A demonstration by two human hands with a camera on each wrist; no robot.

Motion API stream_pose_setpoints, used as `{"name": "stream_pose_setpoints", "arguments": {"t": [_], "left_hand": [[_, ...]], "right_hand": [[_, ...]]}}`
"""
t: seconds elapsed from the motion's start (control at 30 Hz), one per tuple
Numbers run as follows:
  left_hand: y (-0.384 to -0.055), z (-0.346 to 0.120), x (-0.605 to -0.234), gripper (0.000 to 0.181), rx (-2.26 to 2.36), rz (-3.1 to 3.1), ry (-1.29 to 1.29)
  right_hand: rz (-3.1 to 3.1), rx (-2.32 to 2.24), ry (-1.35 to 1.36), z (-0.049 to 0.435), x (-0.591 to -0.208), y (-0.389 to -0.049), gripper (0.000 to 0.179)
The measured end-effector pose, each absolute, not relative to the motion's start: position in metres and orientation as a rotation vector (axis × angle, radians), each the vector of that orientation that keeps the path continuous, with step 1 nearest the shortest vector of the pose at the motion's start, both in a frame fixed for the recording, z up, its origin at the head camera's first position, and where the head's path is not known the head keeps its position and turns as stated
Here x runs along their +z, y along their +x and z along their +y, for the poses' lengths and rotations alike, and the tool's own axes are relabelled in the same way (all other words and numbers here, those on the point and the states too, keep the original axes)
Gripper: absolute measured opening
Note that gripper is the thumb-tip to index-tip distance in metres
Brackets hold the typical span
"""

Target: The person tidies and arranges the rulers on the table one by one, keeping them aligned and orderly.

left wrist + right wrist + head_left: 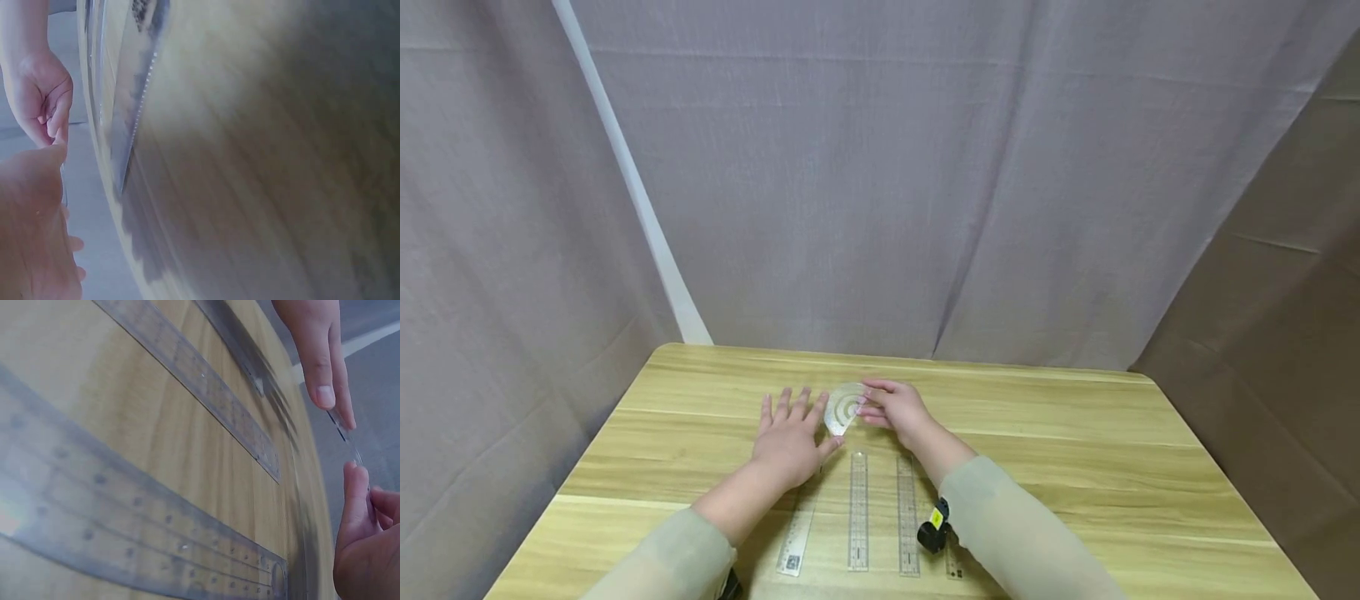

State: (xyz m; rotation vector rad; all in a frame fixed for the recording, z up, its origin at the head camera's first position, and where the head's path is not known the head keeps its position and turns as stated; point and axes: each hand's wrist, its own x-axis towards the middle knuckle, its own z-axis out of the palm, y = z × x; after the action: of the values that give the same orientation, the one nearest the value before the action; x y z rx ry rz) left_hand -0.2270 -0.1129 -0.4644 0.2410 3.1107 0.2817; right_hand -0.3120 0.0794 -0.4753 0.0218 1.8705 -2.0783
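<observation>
My right hand (pixel 901 412) pinches a clear protractor (pixel 844 407) by its right side, thumb and fingers on opposite faces. In the right wrist view the protractor (pixel 345 434) shows nearly edge-on, raised off the table. At its left side is my left hand (pixel 790 446), with fingers straight and spread. The left thumb reaches the protractor's lower corner, and the index finger lies along its left edge. Below the hands two clear straight rulers (pixel 858 512) (pixel 907 517) lie side by side. Left of them rests a clear scaled piece (pixel 132 81) with a QR code, narrowing to a tip.
Another clear scaled piece (pixel 954 563) lies mostly hidden under the right forearm. The wood-grain table (pixel 1075 442) has rounded far corners. Grey curtains (pixel 850 183) hang behind and beside it. A black wrist camera (pixel 933 529) sits by the right sleeve.
</observation>
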Motion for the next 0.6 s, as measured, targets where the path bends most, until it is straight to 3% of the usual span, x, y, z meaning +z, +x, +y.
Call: {"name": "stream_pose_setpoints", "arguments": {"t": [0.6], "left_hand": [[-0.223,-0.100,-0.461,0.079,0.211,3.150,0.410]], "right_hand": [[1.788,-2.177,0.102,0.107,-0.468,-0.288,0.043]]}}
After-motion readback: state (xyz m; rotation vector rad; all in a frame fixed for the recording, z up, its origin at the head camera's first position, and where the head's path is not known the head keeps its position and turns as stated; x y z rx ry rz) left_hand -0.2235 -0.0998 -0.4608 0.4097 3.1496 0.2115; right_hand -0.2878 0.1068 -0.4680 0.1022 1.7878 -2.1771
